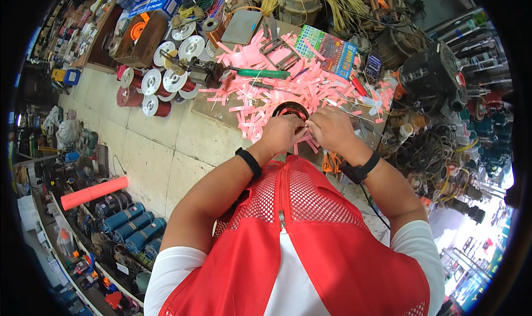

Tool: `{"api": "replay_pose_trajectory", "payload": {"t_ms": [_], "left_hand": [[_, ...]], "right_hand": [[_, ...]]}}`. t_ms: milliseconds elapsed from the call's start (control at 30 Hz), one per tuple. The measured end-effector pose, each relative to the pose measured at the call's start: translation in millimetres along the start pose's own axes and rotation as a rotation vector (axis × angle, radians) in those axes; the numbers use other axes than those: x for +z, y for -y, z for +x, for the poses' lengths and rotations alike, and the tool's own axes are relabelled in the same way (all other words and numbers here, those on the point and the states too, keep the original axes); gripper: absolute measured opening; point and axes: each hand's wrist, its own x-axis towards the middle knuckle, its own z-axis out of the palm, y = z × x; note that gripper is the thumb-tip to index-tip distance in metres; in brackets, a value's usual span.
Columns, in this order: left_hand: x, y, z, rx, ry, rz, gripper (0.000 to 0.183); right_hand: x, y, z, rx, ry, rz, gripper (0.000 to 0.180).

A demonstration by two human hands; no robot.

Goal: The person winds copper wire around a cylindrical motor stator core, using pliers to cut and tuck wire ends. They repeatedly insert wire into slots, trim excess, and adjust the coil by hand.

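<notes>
A motor stator (290,106) with a dark ring and copper windings stands at the near side of the workbench. My left hand (279,132) is at its near left rim, fingers curled. From the right, my right hand (333,127) meets it, and the fingertips of both hands come together at the near right rim. Whatever is between the fingertips is too small and hidden to tell. Cut pink insulation paper strips (253,120) lie all around the stator, some under my hands. Orange-handled scissors (331,163) lie below my right hand.
A green-handled tool (264,73), a metal frame (279,53) and a printed card (326,52) lie on the strips. Spools of copper wire (151,83) stand left of the workbench (216,113). A motor (430,79) crowds the right side. Blue pumps (133,228) line the lower left.
</notes>
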Motion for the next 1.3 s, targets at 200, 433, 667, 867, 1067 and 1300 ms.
{"api": "replay_pose_trajectory", "payload": {"t_ms": [200,433,667,867,1067,1300], "left_hand": [[-10.1,-13.2,5.8,-0.043,-0.062,-0.06,0.02],[-26.4,-30.4,17.3,-0.178,-0.177,-0.121,0.019],[-33.2,-24.1,16.7,-0.314,-0.298,-0.329,0.02],[-46.6,-12.4,24.0,-0.446,-0.283,-0.768,0.018],[-51.5,-19.4,30.6,-0.441,-0.224,-0.737,0.018],[-53.5,-22.2,38.0,-0.357,-0.166,-0.473,0.02]], "right_hand": [[-13.3,0.8,-3.7,0.099,-0.167,0.125,0.017],[37.8,-3.0,-24.2,0.199,-0.116,0.162,0.019],[67.8,-12.3,-17.5,0.092,-0.073,0.187,0.014],[66.6,-16.7,-16.3,0.07,-0.072,0.16,0.014],[70.2,-17.9,-16.7,0.073,-0.072,0.148,0.015],[68.2,-15.6,-15.0,0.108,-0.061,0.179,0.02]]}}
